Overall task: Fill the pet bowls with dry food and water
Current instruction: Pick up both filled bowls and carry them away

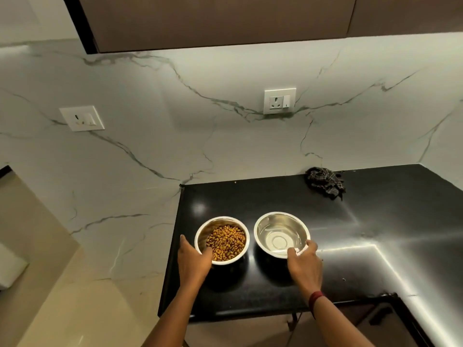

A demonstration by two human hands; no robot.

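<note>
Two steel bowls stand side by side on the black countertop [363,221]. The left bowl [204,234] holds brown dry kibble [226,242]. My left hand [194,259] grips its near-left rim, thumb inside. The right bowl [281,234] holds clear water, through which its bottom ring shows. My right hand [304,262] pinches its near-right rim.
A crumpled dark checked cloth [325,182] lies at the back of the counter by the marble wall. Two wall sockets [280,101] [82,118] sit on the backsplash. The counter's left edge runs just left of the kibble bowl; cabinets hang overhead.
</note>
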